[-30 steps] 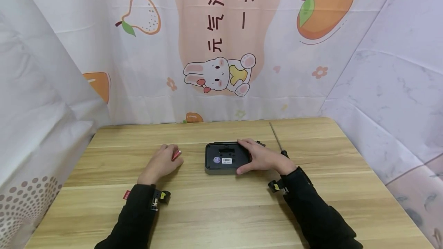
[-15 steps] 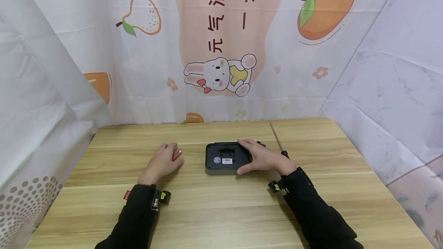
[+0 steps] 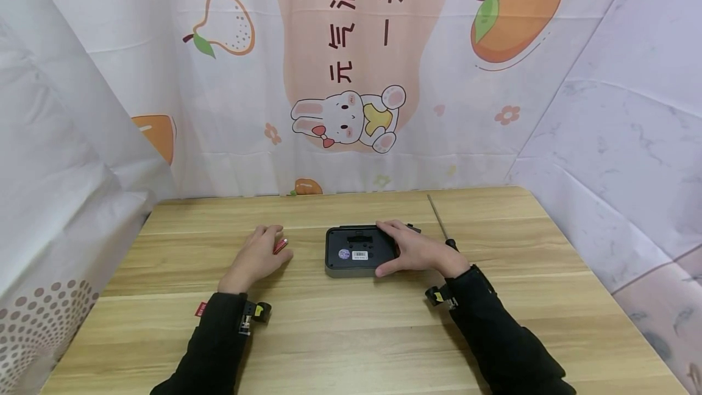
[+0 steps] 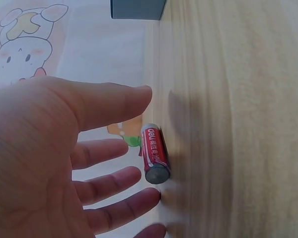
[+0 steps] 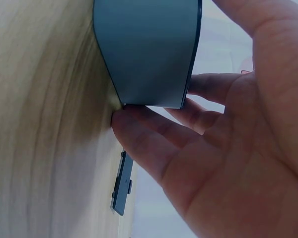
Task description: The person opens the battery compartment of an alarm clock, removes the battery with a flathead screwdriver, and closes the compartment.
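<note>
The left hand (image 3: 255, 262) is resting in the left half of the bench (image 3: 340, 334), toward the back edge, its fingers relaxed and spaced widely from the thumb, gripping nothing. A red battery (image 4: 155, 154) is lying on the bench just to the right of the palm, at the mouth of this gap; whether any fingertip is touching it cannot be told. Its long axis is slanting toward the back right corner, pale end farther from the wrist. The left hand is clearly the nearer one. Near the middle of the back edge, a black device (image 3: 359, 247) is lying with its labelled face upward. The right hand (image 3: 417, 250) is holding its right end, thumb along the near side, fingers around the far side. Beyond them a small black cover (image 5: 121, 184) is lying; farther right, a screwdriver (image 3: 440, 222) is pointing toward the back edge.
</note>
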### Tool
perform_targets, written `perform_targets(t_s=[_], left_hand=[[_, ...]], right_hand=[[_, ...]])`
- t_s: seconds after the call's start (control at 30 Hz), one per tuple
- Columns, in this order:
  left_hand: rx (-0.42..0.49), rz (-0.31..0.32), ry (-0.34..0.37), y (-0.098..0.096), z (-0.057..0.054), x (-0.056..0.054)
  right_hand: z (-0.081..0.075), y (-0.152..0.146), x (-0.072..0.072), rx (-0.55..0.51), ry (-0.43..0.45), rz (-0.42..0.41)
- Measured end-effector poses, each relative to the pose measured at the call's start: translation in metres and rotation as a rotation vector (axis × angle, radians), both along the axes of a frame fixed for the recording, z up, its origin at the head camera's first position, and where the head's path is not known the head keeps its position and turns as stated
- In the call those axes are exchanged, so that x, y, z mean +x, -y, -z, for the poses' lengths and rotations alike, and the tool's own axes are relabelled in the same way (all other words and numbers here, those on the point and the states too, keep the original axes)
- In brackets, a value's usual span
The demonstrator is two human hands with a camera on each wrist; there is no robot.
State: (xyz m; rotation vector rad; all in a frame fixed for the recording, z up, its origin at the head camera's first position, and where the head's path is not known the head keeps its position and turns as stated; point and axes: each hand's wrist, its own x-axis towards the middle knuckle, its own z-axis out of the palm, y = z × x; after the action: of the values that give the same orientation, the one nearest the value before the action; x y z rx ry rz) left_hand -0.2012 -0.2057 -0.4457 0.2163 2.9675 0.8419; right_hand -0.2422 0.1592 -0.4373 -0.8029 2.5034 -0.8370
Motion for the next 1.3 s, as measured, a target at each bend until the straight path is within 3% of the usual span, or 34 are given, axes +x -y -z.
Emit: perform_targets(t_s=[0.27, 0.4, 0.57, 0.7, 0.87, 0.97, 1.3], left_hand=[[0.015, 0.041, -0.041, -0.005, -0.004, 0.0], [0.063, 0.076, -0.136, -0.012, -0.006, -0.002], [0.134, 0.199, -0.255, -0.025, -0.01, -0.004], [0.147, 0.282, -0.203, -0.036, -0.012, -0.001], [0.127, 0.335, -0.02, -0.046, -0.005, 0.005], [0.137, 0.356, 0.044, -0.052, -0.002, 0.006], [0.096, 0.361, 0.027, -0.06, 0.0, 0.01]], right_hand=[[0.001, 0.0, 0.0, 0.001, 0.005, 0.006], [0.0, -0.001, 0.0, -0.003, 0.004, 0.003], [0.0, -0.001, 0.001, -0.017, 0.005, -0.004], [0.0, 0.0, 0.0, -0.018, 0.009, -0.003], [0.001, 0.0, 0.0, -0.007, 0.004, -0.001], [0.002, 0.0, 0.0, -0.005, -0.003, 0.004], [0.003, 0.0, 0.001, 0.004, -0.018, 0.006]])
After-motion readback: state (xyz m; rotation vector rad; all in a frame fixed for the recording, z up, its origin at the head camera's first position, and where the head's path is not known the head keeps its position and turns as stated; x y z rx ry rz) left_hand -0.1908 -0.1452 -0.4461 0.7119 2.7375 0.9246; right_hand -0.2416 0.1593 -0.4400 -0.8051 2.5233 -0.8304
